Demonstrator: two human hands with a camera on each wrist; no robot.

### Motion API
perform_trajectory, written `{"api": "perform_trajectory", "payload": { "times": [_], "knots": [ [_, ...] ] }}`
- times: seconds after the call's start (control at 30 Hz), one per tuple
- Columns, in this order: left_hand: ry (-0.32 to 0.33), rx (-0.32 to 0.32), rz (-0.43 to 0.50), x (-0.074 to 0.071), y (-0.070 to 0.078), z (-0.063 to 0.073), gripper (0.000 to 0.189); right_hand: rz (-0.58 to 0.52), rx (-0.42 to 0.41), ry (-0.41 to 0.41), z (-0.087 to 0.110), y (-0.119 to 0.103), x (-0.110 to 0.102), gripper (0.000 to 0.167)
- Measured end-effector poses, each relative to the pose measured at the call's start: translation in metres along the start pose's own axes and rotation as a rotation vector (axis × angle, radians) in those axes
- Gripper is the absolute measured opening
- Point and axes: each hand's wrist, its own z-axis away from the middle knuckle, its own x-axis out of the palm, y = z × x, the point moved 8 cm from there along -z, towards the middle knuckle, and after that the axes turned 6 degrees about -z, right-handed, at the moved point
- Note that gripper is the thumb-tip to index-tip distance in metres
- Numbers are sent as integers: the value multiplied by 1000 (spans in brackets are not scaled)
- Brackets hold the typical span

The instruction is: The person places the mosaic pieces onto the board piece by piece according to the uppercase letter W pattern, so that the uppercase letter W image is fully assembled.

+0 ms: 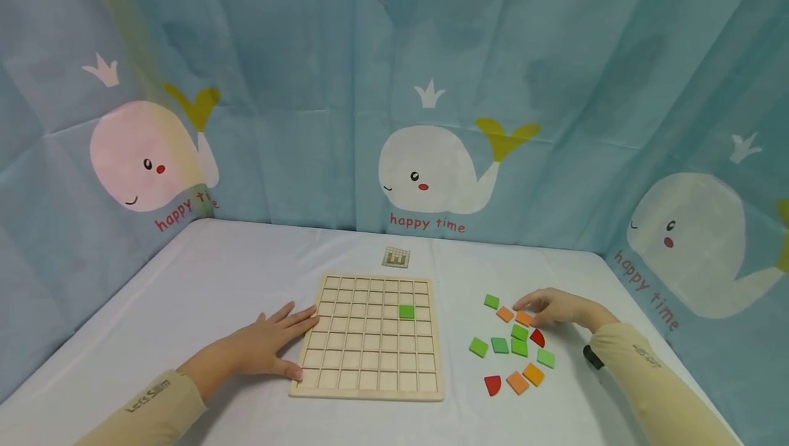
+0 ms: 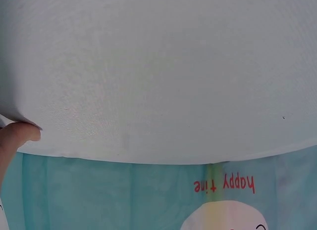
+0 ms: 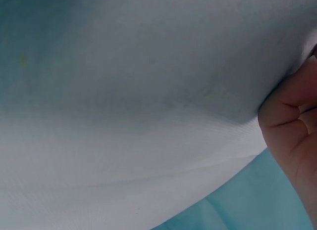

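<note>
A pale wooden grid board (image 1: 366,394) lies flat on the table, with a green square tile (image 1: 407,312) in one cell of its upper right part. My left hand (image 1: 261,343) rests at the board's left edge, fingers spread and touching the frame. To the right, my right hand (image 1: 557,309) has its fingers bent, with thumb and forefinger at opposite sides of an orange square tile (image 1: 524,318). Around it lie another orange tile (image 1: 505,314), several green tiles (image 1: 519,347) and a red quarter-round piece (image 1: 538,338). Both wrist views show mostly tablecloth and part of each hand.
Nearer the front lie a second red quarter-round piece (image 1: 492,385) and orange tiles (image 1: 517,382). A small patterned grid card (image 1: 396,257) sits behind the board. A dark object (image 1: 593,357) is by the right wrist. Whale-printed curtains (image 1: 308,90) surround the white table (image 1: 246,247).
</note>
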Motion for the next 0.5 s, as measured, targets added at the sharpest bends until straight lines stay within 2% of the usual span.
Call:
{"api": "perform_trajectory", "payload": {
  "times": [0.33, 0.5],
  "knots": [
    [-4, -4, 6, 1, -1, 0, 101, -4, -76, 20, 0, -3, 2, 27],
    [2, 0, -4, 1, -1, -1, 101, -4, -87, 38, 2, -3, 1, 22]
  ]
}}
